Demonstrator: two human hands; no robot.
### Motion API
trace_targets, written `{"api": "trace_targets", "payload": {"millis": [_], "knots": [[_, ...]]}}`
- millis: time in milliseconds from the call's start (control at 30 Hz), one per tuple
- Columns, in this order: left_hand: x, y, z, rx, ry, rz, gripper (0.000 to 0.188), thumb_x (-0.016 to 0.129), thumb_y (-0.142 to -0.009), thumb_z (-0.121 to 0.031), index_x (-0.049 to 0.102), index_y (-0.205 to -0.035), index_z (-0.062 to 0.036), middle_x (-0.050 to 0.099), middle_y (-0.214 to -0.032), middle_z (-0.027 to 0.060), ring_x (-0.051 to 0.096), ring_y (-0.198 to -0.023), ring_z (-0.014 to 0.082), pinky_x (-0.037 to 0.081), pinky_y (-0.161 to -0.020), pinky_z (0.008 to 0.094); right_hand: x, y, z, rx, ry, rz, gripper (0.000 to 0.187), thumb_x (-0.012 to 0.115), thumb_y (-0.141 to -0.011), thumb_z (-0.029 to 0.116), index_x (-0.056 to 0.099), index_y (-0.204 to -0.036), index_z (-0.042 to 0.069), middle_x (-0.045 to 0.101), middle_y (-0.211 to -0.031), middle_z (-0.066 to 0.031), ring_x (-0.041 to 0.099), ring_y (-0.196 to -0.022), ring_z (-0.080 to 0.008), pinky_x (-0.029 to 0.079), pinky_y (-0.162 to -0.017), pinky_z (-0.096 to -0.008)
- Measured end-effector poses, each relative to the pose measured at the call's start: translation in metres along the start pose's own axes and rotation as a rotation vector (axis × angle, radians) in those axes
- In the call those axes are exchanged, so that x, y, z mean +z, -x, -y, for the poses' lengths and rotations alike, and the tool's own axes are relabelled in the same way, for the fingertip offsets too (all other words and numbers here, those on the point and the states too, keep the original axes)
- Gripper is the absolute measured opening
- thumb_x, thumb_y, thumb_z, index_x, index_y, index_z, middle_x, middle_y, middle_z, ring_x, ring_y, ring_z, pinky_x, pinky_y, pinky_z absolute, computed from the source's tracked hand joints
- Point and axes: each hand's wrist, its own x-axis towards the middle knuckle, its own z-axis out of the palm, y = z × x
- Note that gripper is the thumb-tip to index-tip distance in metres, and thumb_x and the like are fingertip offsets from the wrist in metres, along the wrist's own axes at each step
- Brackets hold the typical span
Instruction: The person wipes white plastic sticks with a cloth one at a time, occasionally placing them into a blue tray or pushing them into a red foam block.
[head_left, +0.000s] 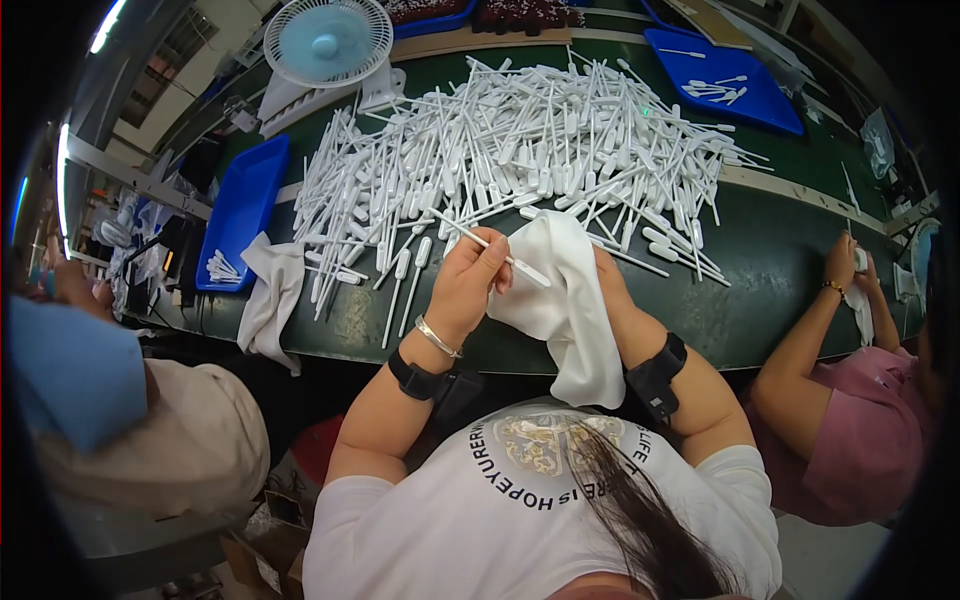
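Observation:
My left hand (468, 280) pinches a thin white plastic pipette-like stick (490, 246) that points up and to the left. Its thicker end lies against a white cloth (565, 300). My right hand (607, 283) is mostly hidden under that cloth and holds it draped over the table's near edge. Just beyond both hands, a large heap of the same white sticks (520, 150) covers the dark green table (770, 270).
A blue tray (245, 205) with a few sticks lies at the left beside a second white cloth (268, 300); another blue tray (725, 80) sits at the back right. A small fan (325, 40) stands at the back. Other people sit on both sides, one person's hands (845, 265) at the right.

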Motion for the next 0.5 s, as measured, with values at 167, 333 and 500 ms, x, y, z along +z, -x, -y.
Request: {"api": "trace_targets", "payload": {"millis": [167,333,500], "knots": [[0.001,0.001,0.002,0.005,-0.073,-0.035,0.014,0.051,-0.085,-0.018,0.048,-0.085,-0.0043,0.049,-0.062,0.0013,0.045,-0.053,0.0072,0.037,-0.048,0.0188,0.0,0.001,-0.007,0.028,0.25,0.05,0.028,0.048,-0.085,0.017,0.05,-0.108,0.002,0.054,-0.099,-0.005,0.053,-0.085,-0.0111,0.045,-0.073,-0.024],[0.005,0.0,0.003,0.036,-0.152,-0.092,0.016,0.055,-0.083,-0.02,0.048,-0.083,-0.005,0.049,-0.059,0.0004,0.043,-0.048,0.0058,0.035,-0.043,0.0176,0.012,0.004,0.003,0.1,0.073,0.093,0.029,0.051,-0.084,0.02,0.05,-0.107,0.002,0.054,-0.098,-0.0056,0.053,-0.083,-0.0115,0.045,-0.071,-0.0243],[0.003,-0.003,-0.002,0.057,-0.169,-0.116,0.016,0.056,-0.083,-0.019,0.048,-0.081,-0.0055,0.049,-0.056,0.0002,0.042,-0.044,0.0056,0.033,-0.041,0.0173,0.003,-0.005,0.005,0.186,-0.003,0.108,0.036,0.049,-0.084,0.022,0.045,-0.113,0.0,0.053,-0.102,-0.009,0.055,-0.086,-0.016,0.046,-0.074,-0.0269]]}}
